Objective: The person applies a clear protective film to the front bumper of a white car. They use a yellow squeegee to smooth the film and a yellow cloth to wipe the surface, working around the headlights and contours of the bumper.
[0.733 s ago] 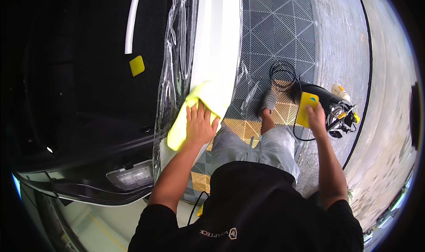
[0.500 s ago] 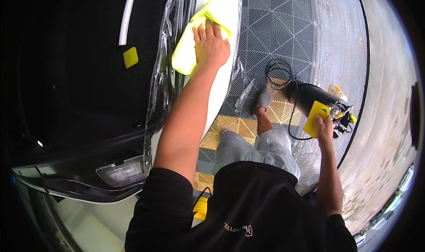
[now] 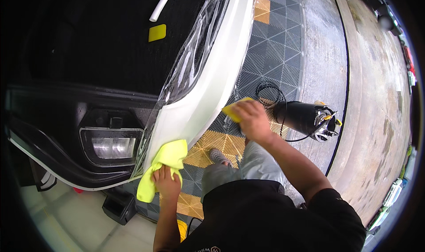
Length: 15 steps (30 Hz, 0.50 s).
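My left hand (image 3: 167,181) grips a bright yellow-green cloth (image 3: 170,157) at the near end of a white car panel (image 3: 210,90), where the cloth hangs over the corner. In my right hand (image 3: 256,121), slightly blurred, is a flat yellow squeegee (image 3: 232,110), held just right of the panel's outer edge. Clear plastic film (image 3: 188,68), wrinkled and shiny, runs along the panel's inner side. A second yellow squeegee (image 3: 157,32) lies on the dark car surface (image 3: 106,52) to the left, below a white tube (image 3: 162,4).
A black cylindrical tank (image 3: 294,118) with metal fittings lies to the right, its black hose (image 3: 271,92) coiled beside it. Grey and orange floor tiles (image 3: 270,48) border bare concrete (image 3: 323,52). Near the left, a rectangular lamp (image 3: 113,146) sits in the car's dark part.
My left hand has drawn the cloth down the panel to its near corner. My right hand has brought the squeegee left, from beside the tank to the panel's edge. The view has shifted.
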Each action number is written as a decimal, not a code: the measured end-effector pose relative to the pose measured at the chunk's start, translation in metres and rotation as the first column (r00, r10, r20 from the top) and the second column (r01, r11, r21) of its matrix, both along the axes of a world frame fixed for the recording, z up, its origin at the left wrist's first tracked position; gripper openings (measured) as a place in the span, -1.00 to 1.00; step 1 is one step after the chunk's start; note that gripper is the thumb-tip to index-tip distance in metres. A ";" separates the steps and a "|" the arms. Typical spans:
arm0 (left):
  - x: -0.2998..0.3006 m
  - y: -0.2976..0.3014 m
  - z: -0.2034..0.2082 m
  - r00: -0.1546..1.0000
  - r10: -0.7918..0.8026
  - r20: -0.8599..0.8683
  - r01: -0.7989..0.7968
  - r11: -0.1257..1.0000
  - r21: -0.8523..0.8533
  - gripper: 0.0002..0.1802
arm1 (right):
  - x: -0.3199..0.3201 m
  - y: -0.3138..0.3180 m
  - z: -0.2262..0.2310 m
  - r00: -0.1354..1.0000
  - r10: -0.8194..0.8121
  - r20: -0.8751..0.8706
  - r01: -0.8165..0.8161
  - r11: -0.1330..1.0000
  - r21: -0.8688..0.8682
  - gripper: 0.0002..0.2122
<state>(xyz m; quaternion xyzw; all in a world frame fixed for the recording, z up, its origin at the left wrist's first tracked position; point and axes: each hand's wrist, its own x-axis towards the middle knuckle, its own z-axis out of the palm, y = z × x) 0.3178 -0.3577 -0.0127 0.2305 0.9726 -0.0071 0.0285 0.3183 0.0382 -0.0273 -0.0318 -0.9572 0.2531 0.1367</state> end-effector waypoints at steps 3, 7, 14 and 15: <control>0.018 -0.034 0.007 1.000 0.024 0.006 -0.024 1.000 0.011 -0.49 | -0.032 -0.078 -0.032 0.916 0.400 -0.036 -0.385 0.901 0.198 -0.67; 0.018 -0.022 0.001 0.997 0.069 0.045 -0.070 0.997 0.023 -0.48 | -0.066 -0.080 -0.057 0.937 0.347 0.045 -0.344 0.892 0.294 -0.63; -0.027 0.075 -0.037 0.991 -0.125 0.054 0.130 0.986 -0.108 -0.42 | -0.219 0.133 -0.034 0.977 -0.188 -0.101 0.201 0.970 0.136 -0.67; -0.038 0.095 -0.042 0.987 -0.141 0.079 0.148 0.985 -0.089 -0.38 | -0.220 0.139 -0.029 0.977 -0.121 -0.173 0.141 0.984 0.109 -0.66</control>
